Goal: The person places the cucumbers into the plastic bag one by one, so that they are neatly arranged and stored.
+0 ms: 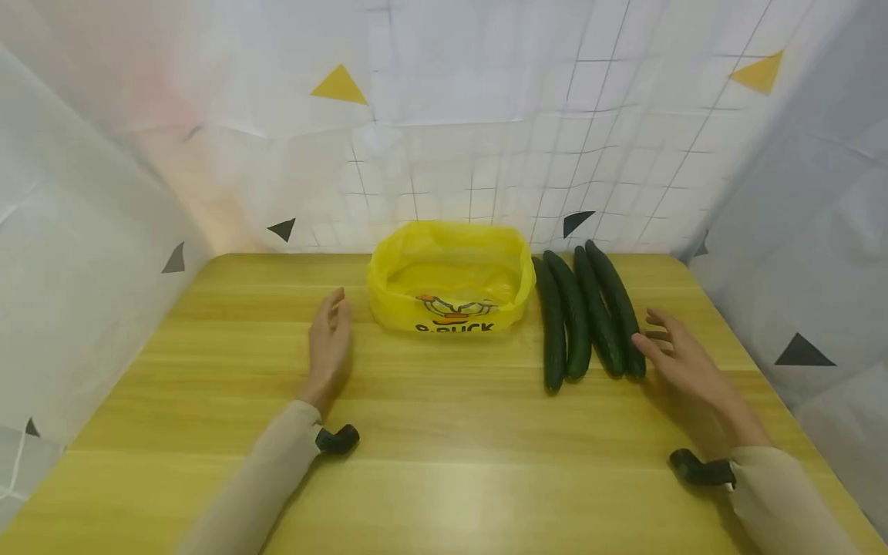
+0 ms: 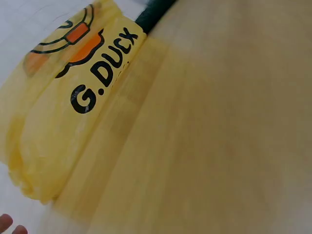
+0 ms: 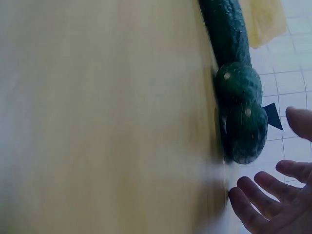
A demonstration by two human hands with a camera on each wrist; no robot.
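A yellow plastic bag (image 1: 454, 314) with a duck print stands open-mouthed at the back middle of the table. To its left, my left hand (image 1: 329, 343) holds nothing, its fingers loosely extended; only fingertips (image 2: 6, 223) show in the left wrist view. Several long dark green cucumbers (image 1: 577, 324) lie side by side against the bag's right. Beside the rightmost cucumber (image 1: 613, 304) is my right hand (image 1: 683, 358), fingers spread and thumb close to the cucumber's near end. In the right wrist view, the spread right hand (image 3: 280, 202) faces the cucumber ends (image 3: 246, 131).
The wooden table (image 1: 444, 432) reaches back to a white sheet (image 1: 458, 154) with grid lines and yellow and black triangles. Pale sheets hang along both sides. A dark wrist mount sits on each beige sleeve (image 1: 267, 470).
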